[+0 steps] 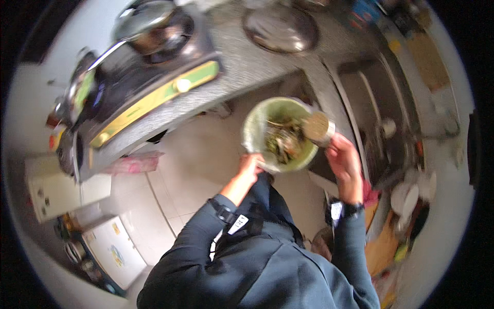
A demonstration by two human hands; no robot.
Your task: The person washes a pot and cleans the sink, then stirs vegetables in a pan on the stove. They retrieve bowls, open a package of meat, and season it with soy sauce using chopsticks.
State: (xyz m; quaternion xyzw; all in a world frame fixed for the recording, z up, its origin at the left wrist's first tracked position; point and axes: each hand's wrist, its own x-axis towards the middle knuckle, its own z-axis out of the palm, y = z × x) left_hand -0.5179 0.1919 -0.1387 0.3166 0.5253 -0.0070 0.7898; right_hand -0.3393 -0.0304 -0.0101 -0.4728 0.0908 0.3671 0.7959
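A pale green bucket (254,127) hangs over the floor in front of my body, with dark leafy scraps (285,143) inside. My left hand (251,164) grips its near left rim. At the bucket's right side, my right hand (343,154) holds a small round container (317,126) whose tan, speckled round face overlaps the rim. Blur hides whether that face is a lid or the contents. Both wrists wear dark bands over dark sleeves.
A gas stove (154,110) with a pot (154,34) stands on the grey counter (239,50) at the upper left. Beyond the bucket lies a round metal lid (281,27). A sink (370,96) is at the right. A pink plastic bag (135,163) lies below the counter edge.
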